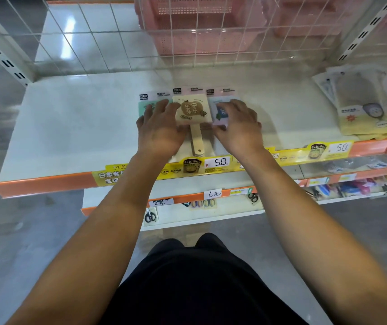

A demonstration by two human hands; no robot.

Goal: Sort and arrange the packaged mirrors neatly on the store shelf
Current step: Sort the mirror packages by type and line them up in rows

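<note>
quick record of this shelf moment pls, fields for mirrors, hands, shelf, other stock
mirrors: three packaged, side by side; green mirror, beige mirror, lilac mirror
left hand: flat on green mirror, fingers spread
right hand: flat on lilac mirror
shelf: white, orange front edge
other stock: yellow packets far right

Shelf board (75,127): smooth, matt white, painted-metal look. Beige mirror (193,111), between the two hands' fingers: pale, matt, wood-like finish, in clear glossy plastic wrap. Green mirror (144,106), under the left fingers (162,109): glossy wrapped plastic. Lilac mirror (220,113), under the right fingers (229,106): likewise. Wire grid (211,31) beyond the fingertips: white coated metal. Price strip (42,184): glossy orange plastic.
</note>
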